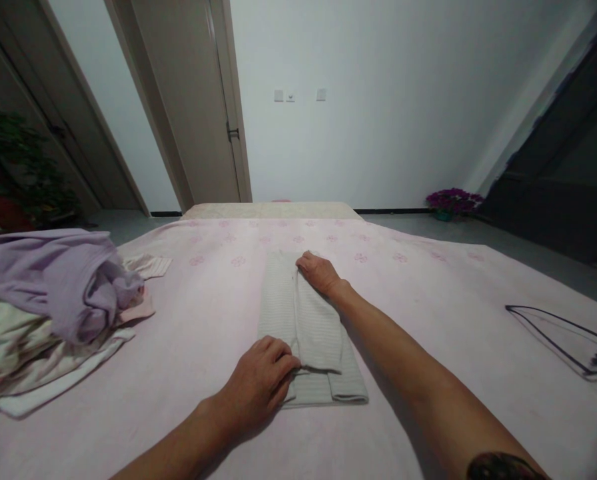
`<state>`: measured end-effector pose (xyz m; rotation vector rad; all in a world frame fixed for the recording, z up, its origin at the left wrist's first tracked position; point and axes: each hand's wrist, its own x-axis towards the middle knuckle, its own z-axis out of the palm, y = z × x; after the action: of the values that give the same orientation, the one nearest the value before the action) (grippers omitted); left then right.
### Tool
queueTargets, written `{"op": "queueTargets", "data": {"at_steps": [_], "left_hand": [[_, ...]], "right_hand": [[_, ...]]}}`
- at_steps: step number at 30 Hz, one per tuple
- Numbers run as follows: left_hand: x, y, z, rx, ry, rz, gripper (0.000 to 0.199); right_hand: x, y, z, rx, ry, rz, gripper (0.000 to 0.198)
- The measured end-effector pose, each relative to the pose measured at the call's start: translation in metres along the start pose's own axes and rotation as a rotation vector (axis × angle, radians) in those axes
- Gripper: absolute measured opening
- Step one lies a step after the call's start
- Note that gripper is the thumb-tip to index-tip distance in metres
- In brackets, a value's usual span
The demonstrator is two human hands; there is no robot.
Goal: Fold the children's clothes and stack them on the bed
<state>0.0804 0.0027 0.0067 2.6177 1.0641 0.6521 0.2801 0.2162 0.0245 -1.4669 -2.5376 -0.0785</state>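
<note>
From the head, we look forward and down at the nearby folded striped garment (319, 328), facing the white wall (378, 120).

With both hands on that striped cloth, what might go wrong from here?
The right hand is at the far end of the upper layer's edge and the left hand at the near end of the folded striped cloth; uneven pulling might skew that layer.

The cloth lies loose on the pink sheet, so dragging could shift or wrinkle both.
</note>
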Motion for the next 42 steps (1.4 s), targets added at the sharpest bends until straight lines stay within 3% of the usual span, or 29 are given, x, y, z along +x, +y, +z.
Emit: {"op": "queueTargets", "data": {"at_steps": [8,13,17,20,26,33,37,42], "left_hand": [[-0.003,0.001,0.002,0.014,0.033,0.017,0.018],[-0.004,-0.001,0.005,0.036,0.046,0.007,0.041],[0.001,0.0,0.002,0.067,-0.015,-0.001,0.028],[0.004,0.0,0.0,0.105,-0.017,0.011,0.021],[0.02,0.003,0.001,0.186,0.051,0.071,0.015],[0.032,0.013,0.008,0.142,-0.088,0.002,0.008],[0.031,0.015,0.009,0.111,-0.079,-0.021,0.013],[0.031,0.015,0.007,0.063,-0.081,-0.03,0.018]], "right_hand": [[-0.013,-0.005,0.01,0.079,0.039,-0.036,0.03],[-0.047,-0.015,-0.001,0.18,0.119,-0.055,0.036],[-0.079,-0.021,0.001,0.177,-0.027,-0.177,0.055],[-0.091,-0.015,0.008,0.248,-0.123,-0.174,0.056],[-0.073,0.004,0.011,0.318,0.026,0.067,0.055],[-0.051,-0.013,0.011,0.103,-0.052,-0.006,0.049],[-0.038,-0.015,0.007,0.019,0.011,0.114,0.037],[-0.011,0.01,0.004,0.007,0.01,0.227,0.034]]}}
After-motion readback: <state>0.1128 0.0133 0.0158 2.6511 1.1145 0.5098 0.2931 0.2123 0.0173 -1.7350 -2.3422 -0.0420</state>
